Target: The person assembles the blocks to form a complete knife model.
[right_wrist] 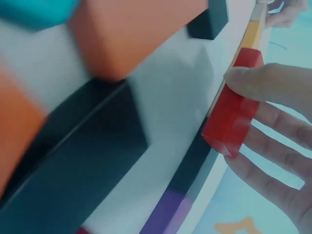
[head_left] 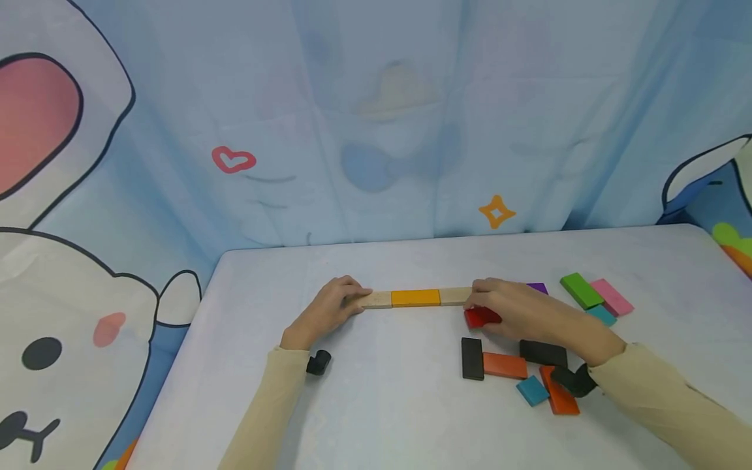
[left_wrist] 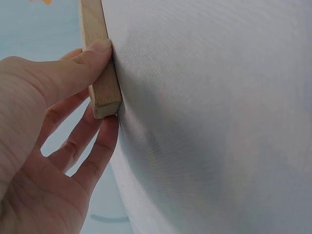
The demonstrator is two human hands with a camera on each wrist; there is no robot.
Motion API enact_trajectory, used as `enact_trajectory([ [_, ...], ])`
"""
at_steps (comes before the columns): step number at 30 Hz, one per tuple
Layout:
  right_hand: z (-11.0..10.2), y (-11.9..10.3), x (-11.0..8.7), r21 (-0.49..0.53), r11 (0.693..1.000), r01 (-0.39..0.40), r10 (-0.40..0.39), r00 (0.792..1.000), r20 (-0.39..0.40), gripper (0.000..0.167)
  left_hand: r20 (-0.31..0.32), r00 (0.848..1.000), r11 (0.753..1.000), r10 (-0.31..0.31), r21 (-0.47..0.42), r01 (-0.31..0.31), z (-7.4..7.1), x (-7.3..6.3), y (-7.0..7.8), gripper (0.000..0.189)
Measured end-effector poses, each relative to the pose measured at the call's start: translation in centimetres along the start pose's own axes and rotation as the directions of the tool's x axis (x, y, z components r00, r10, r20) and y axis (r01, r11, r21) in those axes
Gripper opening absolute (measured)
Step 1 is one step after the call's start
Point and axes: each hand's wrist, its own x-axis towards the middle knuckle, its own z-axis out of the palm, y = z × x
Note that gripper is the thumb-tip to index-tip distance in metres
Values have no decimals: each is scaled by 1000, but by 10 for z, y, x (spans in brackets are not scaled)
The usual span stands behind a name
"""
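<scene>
With thumb and fingers, my left hand [head_left: 329,312] pinches the left end of a plain wooden block [left_wrist: 105,85], which lies flat on the table. A yellow block [head_left: 416,298] and another plain wooden block [head_left: 454,296] continue this row to the right. My right hand [head_left: 525,310] grips a red block [right_wrist: 234,107] between thumb and fingers, right by the near side of the row. In the right wrist view, a dark block [right_wrist: 187,163] and a purple block [right_wrist: 168,212] extend the row; in the head view the right hand hides most of that end.
Near the right forearm lie black blocks [head_left: 472,358], orange blocks [head_left: 505,365] and a blue block [head_left: 532,391]. Farther right are green [head_left: 581,290], pink [head_left: 612,297] and blue blocks [head_left: 602,315]. A printed curtain [head_left: 382,215] hangs behind the white table [head_left: 376,405].
</scene>
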Motion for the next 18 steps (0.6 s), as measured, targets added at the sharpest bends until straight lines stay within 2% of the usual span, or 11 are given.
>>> enact_trajectory([
  [6,3,-9,20,20,1000,-22,23,999,-47,37,-2,1000,1000,5,2,-5,-1,-1,0,38],
  [13,14,-14,33,32,998,-56,59,993,-99,40,2,1000,1000,3,10,-3,-1,0,1,38],
  [18,16,-17,38,37,996,-76,79,993,-89,40,4,1000,1000,-10,13,10,-1,-1,0,38],
])
